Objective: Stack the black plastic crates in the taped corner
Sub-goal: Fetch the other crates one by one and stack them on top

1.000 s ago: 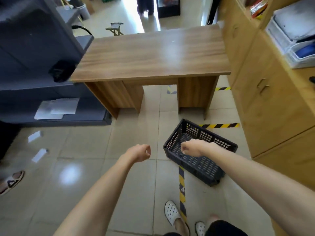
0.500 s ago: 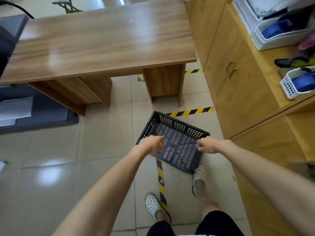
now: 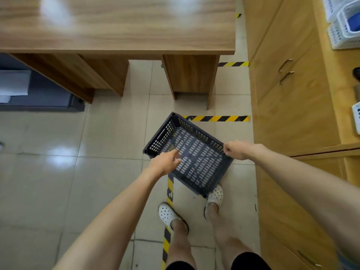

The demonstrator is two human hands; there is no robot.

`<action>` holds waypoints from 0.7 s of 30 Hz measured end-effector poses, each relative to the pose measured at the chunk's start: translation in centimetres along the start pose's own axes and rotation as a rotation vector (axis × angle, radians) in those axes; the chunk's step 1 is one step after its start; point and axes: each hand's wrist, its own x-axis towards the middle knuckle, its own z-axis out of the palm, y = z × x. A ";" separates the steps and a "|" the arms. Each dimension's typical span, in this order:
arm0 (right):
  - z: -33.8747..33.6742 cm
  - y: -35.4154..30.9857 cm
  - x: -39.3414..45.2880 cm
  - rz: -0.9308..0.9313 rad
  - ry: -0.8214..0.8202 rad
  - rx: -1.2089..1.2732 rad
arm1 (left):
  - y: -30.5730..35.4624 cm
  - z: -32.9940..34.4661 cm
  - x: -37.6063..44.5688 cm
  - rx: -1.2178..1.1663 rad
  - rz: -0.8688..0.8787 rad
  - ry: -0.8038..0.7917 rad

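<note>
1. Head view: a black crate (image 3: 191, 155) sits on the tiled floor (image 3: 109, 137), turned askew, inside the corner marked by the striped tape (image 3: 218, 118); its far corner touches the far strip, and its near-left side overlaps the strip (image 3: 169, 189) running toward the person's feet.
2. The left hand (image 3: 165, 162) reaches over the crate's near-left rim with fingers loosely curled; whether it grips the rim I cannot tell.
3. The right hand (image 3: 236, 150) is fisted at the crate's right corner; a grip on the rim cannot be confirmed.
4. A white clog (image 3: 215, 195) touches the crate's near corner; the other clog (image 3: 166, 213) stands on the strip.
5. A wooden desk (image 3: 120, 26) stands beyond the crate and a wooden cabinet (image 3: 288, 98) to the right, both close by.
</note>
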 end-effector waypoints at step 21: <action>9.2 1.7 22.4 0.014 0.004 -0.076 | -11.0 17.3 17.1 -0.403 -0.297 -0.050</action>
